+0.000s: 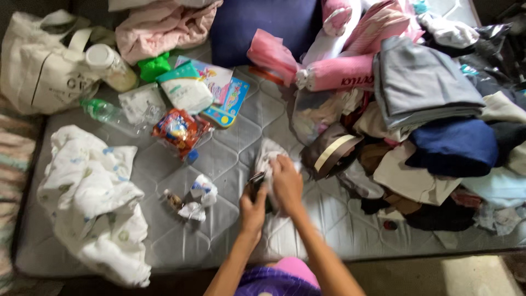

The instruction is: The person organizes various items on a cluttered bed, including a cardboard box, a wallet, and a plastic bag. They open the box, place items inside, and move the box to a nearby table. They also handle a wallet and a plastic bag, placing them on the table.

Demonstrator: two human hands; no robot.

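Both hands meet mid-mattress over a small pale garment [268,159], which lies on the grey quilted mattress [230,159] just left of the big clothes heap [433,137]. L hand [253,211] is closed round the cloth's near end, w/ something small and dark [256,183] pinched at the same spot — can't tell what it is. R hand [287,183] lies over the cloth, fingers curled down onto it, holding it flat rather than lifting. To do this well, I'd judge: keep the R hand pressing so the fabric doesn't bunch, draw the edge w/ the L hand straight and taut, and square corners before any fold — the quilt seams give a handy straight line. Work stays near the bed's front edge, so nothing much crowds it. Round about: white printed blanket [93,203] crumpled at far left, small crumpled wrappers [194,200] left of the hands, red snack packet [178,130] and clear plastic bottle [104,111] further up, cream tote bag [38,60] at the top-left corner, a folded brown item w/ a cream band [331,153] just right of the hands.
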